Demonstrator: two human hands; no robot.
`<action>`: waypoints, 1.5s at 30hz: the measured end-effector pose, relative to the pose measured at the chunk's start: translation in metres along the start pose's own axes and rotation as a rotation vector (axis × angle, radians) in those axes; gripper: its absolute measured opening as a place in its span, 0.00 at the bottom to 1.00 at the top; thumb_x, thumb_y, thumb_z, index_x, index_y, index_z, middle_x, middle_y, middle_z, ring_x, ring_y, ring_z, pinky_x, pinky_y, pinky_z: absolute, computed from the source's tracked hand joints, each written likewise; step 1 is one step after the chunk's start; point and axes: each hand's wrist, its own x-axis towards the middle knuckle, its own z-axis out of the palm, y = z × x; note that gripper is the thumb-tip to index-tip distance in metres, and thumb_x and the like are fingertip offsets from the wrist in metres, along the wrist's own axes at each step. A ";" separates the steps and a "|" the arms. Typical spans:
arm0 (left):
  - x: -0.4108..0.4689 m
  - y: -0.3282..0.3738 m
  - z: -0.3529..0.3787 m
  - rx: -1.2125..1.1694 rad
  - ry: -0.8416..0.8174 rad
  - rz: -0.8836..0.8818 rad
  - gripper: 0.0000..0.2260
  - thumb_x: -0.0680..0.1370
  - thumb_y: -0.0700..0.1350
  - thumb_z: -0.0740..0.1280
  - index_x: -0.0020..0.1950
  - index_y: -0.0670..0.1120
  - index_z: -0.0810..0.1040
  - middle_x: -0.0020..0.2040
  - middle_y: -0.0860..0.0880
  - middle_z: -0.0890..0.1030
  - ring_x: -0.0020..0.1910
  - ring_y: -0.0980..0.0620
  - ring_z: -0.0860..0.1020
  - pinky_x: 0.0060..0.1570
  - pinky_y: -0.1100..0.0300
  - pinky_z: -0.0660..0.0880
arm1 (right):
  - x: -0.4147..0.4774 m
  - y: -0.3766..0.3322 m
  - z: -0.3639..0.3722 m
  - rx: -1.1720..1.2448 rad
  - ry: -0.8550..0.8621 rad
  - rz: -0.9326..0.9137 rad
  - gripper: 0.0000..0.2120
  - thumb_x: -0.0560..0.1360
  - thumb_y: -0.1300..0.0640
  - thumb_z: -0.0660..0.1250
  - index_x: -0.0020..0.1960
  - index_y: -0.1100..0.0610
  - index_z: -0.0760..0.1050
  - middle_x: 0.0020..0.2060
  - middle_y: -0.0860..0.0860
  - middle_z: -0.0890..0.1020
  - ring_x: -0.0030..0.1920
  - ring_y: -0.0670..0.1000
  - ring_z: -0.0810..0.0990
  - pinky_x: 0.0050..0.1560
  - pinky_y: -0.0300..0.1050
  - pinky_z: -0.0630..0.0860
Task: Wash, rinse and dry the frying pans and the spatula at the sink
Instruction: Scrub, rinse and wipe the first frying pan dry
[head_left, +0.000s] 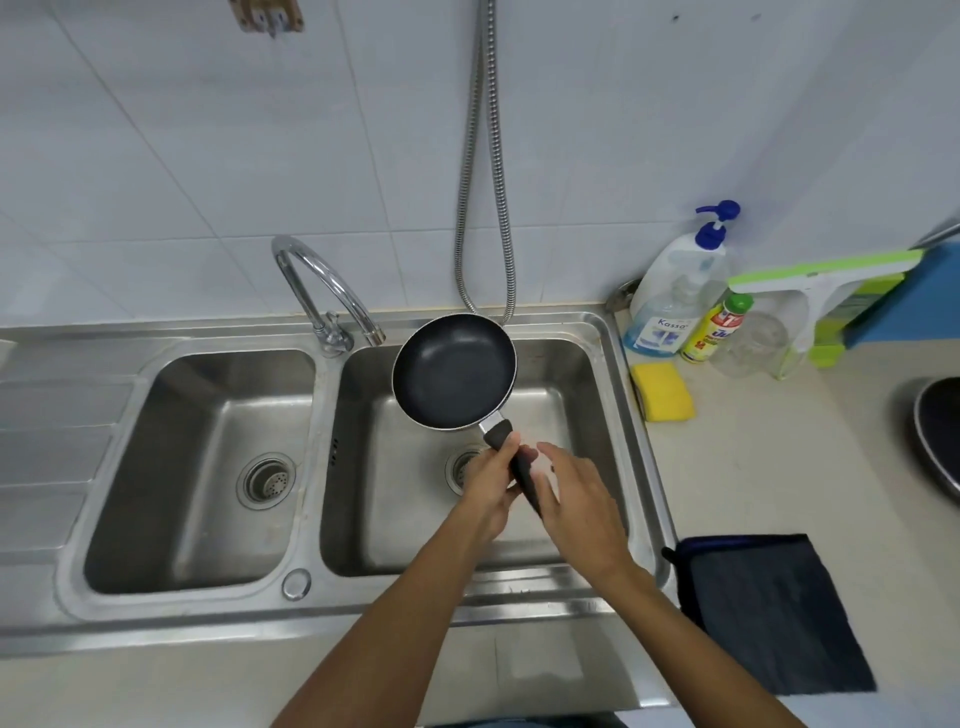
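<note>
A small black frying pan (453, 371) hangs level over the right basin of the steel double sink (613, 415), its bowl near the tap. My left hand (491, 480) grips the black handle just below the pan. My right hand (576, 496) lies against the lower part of the handle with its fingers extended and blurred. A second dark pan (937, 434) sits partly cut off at the right edge of the counter. No spatula is in view.
A curved tap (322, 291) stands between the basins, and a metal hose (485, 182) hangs behind. A yellow sponge (662, 391), soap bottles (670, 296) and a green-white squeegee (810, 280) stand right of the sink. A dark cloth (769, 613) lies on the counter.
</note>
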 end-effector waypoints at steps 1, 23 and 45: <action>0.003 -0.001 -0.002 -0.026 0.042 0.007 0.07 0.82 0.45 0.68 0.51 0.41 0.78 0.44 0.46 0.83 0.46 0.51 0.86 0.44 0.56 0.80 | -0.003 0.013 -0.006 -0.022 -0.002 0.017 0.19 0.84 0.46 0.58 0.72 0.51 0.70 0.67 0.50 0.78 0.64 0.52 0.76 0.60 0.46 0.76; -0.030 -0.054 -0.006 0.403 0.362 0.251 0.13 0.83 0.50 0.65 0.44 0.43 0.74 0.25 0.53 0.73 0.22 0.55 0.70 0.22 0.61 0.69 | -0.148 0.224 -0.041 -0.550 0.073 0.376 0.33 0.78 0.31 0.52 0.79 0.45 0.64 0.79 0.62 0.61 0.77 0.68 0.62 0.68 0.73 0.59; -0.055 -0.034 -0.052 0.636 0.340 0.260 0.15 0.79 0.55 0.69 0.47 0.43 0.76 0.31 0.49 0.76 0.26 0.52 0.74 0.29 0.56 0.73 | -0.107 0.198 -0.030 -0.236 0.254 0.339 0.14 0.82 0.55 0.65 0.63 0.61 0.81 0.69 0.64 0.74 0.66 0.68 0.75 0.57 0.67 0.78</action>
